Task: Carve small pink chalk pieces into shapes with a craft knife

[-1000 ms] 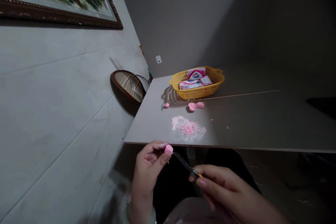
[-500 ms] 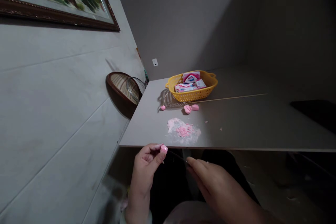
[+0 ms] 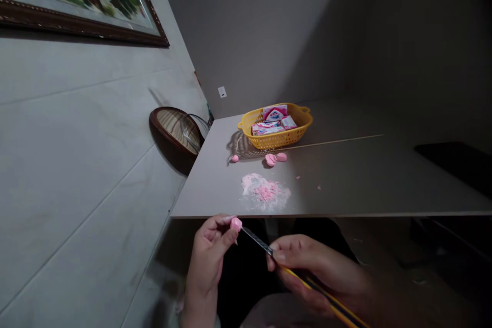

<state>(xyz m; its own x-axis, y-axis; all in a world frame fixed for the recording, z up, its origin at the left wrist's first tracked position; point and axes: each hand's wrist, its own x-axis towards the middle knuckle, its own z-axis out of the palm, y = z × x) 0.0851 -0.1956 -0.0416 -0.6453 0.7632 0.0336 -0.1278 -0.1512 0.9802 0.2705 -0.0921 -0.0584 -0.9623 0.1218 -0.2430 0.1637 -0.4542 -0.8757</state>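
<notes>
My left hand (image 3: 209, 248) pinches a small faceted piece of pink soap (image 3: 236, 224) between thumb and fingers, just below the table's front edge. A utility knife (image 3: 313, 283) with a yellow and black handle is in my right hand (image 3: 313, 261), the fingers closed around it. Its thin metal blade points up and left, with the tip at or very near the soap; contact is unclear. Pink shavings and pale powder (image 3: 266, 193) lie on the table beyond my hands. Farther back are a notched pink lump (image 3: 271, 160), a short pink piece (image 3: 282, 157) and a small pink bit (image 3: 234, 158).
On the grey table (image 3: 346, 189) stands a yellow basket (image 3: 280, 139) of pink-and-white boxes (image 3: 275, 113). Behind it rises a grey panel (image 3: 269, 46). A thin stick (image 3: 334, 142) lies to the right. Beyond the left edge is a round brown-rimmed object (image 3: 175, 138) against the wall.
My right hand has turned, bringing the knife's yellow handle and bright blade into sight. The soap piece sits slightly lower and farther left in view, still in my left hand.
</notes>
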